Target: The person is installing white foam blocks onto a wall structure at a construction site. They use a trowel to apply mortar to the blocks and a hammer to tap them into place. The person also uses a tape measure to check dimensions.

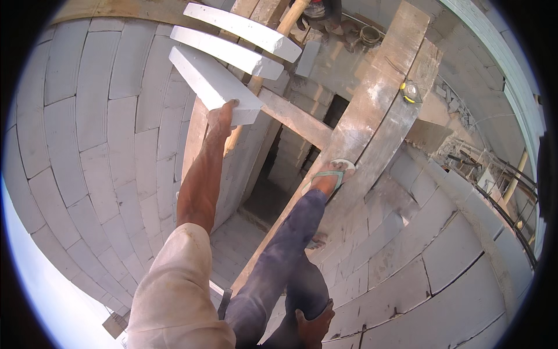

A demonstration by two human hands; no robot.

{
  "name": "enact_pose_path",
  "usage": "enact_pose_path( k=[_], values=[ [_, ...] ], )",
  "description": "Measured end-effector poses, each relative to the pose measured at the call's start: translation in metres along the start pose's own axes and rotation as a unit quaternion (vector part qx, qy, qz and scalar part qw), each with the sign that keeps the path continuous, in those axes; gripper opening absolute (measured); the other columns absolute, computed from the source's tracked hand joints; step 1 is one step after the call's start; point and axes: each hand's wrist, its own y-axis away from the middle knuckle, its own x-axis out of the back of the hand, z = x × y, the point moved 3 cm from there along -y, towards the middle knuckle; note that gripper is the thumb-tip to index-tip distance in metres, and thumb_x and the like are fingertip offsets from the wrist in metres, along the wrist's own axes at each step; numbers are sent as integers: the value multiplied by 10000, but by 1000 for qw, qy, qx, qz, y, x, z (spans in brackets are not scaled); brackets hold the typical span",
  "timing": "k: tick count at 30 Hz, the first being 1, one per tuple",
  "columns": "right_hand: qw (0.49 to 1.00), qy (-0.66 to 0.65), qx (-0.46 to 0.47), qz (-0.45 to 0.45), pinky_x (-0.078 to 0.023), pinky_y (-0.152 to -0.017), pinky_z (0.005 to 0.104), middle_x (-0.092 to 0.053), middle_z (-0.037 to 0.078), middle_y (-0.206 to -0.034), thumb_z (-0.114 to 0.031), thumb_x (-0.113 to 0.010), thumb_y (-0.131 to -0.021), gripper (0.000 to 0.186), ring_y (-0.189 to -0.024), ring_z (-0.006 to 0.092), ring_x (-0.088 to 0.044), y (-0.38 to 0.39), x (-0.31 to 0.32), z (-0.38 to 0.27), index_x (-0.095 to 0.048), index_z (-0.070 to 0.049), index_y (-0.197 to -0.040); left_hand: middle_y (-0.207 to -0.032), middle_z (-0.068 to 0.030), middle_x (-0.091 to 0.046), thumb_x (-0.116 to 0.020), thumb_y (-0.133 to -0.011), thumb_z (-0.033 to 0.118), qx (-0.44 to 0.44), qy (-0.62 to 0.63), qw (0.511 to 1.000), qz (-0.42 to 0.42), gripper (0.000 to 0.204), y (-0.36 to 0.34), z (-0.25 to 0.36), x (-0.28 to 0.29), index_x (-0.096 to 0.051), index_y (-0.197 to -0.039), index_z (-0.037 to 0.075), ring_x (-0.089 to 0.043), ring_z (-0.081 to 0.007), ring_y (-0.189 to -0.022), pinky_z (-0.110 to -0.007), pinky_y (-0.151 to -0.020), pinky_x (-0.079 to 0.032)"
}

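Note:
My left hand [222,116] reaches far forward and grips the near end of a white wall block [212,81], its fingers bent over the edge. Two more white blocks, a middle one [226,52] and a far one [244,29], lie beyond it, side by side with gaps between them. All three sit across wooden planks and a bamboo pole [254,87]. On my bent knee rests my right hand [315,326], thumb and fingers apart around the dark trousers and holding no object. One foot in a sandal [329,174] stands on a plank.
Wide wooden planks [378,110] run away from me, with a yellow and black tape measure [410,92] lying on them. Beside them a deep opening [273,192] drops between block walls [87,128]. Another person's hand and legs [328,17] show at the top, near a coil [369,36].

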Motion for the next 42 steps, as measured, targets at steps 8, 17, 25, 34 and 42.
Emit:
enact_pose_path(
  k=[8, 17, 25, 34, 42],
  values=[
    [1000, -22, -13, -14, -438, -1040, 527, -456, 288, -1329, -395, -858, -686, 1121, -1257, 463, -485, -4, -1, 14, -228, -2, -1526, -1267, -222, -598, -721, -811, 384, 30, 47, 996, -67, 719, 133, 9, 47, -506, -1374, -9, -625, -364, -1118, -549, -895, -518],
    [990, -40, 117, 73, -420, -1054, 528, -446, 315, -1359, -400, -849, -748, 1049, -1258, 467, -477, 5, -3, 9, -268, 20, -1514, -1317, -249, -575, -648, -835, 397, 96, -19, 969, -227, 758, 308, 75, 172, -425, -1423, -26, -614, -387, -1171, -582, -978, -498],
    [935, -181, 261, 157, -335, -1150, 512, -352, 264, -1508, -128, -789, -779, 918, -1407, 427, -362, 14, 70, -59, -280, -20, -1536, -1215, -256, -621, -729, -772, 352, 135, -274, 859, -411, 733, 467, 102, 235, -509, -1311, -93, -634, -395, -1120, -533, -945, -539],
    [830, 150, 525, 118, -236, -1238, 513, -244, 140, -1627, -68, -800, -638, 1047, -1520, 295, -215, 96, 223, -111, -288, -104, -1550, -1140, -255, -627, -808, -642, 296, -338, -764, 364, -411, 847, 642, 213, 258, -444, -1323, -52, -657, -396, -1038, -444, -969, -506],
    [825, -136, 485, 257, -516, -847, 468, -627, 159, -1043, -166, -790, -603, 657, -996, 368, -641, 177, 136, -91, -533, -27, -1192, -1196, -172, -620, -825, -604, 190, -515, -803, 99, -285, 811, 704, 278, 273, -472, -1314, 18, -659, -319, -1045, -393, -1002, -515]
  ],
)
